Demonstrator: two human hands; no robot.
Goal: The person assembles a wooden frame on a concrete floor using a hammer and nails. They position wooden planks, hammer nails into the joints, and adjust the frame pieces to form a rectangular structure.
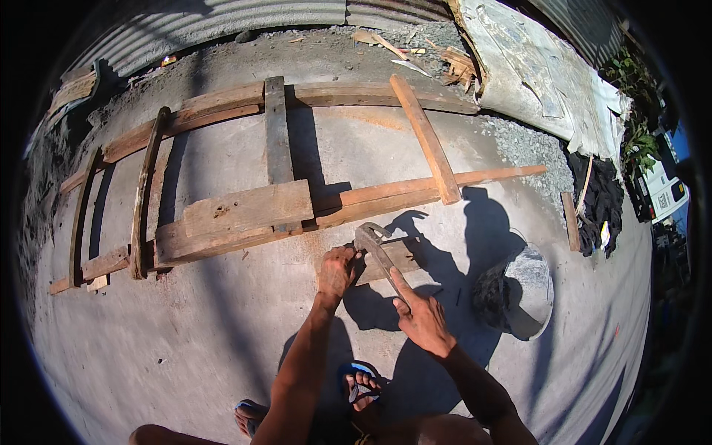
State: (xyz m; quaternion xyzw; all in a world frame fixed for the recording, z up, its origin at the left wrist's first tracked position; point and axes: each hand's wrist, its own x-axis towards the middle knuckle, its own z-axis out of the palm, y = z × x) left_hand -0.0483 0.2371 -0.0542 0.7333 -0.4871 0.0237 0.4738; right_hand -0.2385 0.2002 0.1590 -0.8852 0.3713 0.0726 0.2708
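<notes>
My right hand (424, 320) is wrapped round the handle of a claw hammer (385, 261), its head raised toward the far left of the hand. Under the hammer lies a short wooden block (399, 259) on the concrete, partly in shadow. My left hand (337, 271) is closed at the block's left end, close to the hammer head; whatever its fingers pinch is too small or hidden to make out. Beyond both hands lies a frame of long timbers (371, 204) with crosspieces, and a short wide board (248, 209) rests on its near side.
A whitish, dirt-smeared bucket (528, 293) stands to my right. Gravel (530, 152) and a dark cloth heap (593, 196) lie at the far right, below a pale sheet (545, 70). Corrugated metal (222, 30) runs along the back. My sandalled feet (361, 386) are close by.
</notes>
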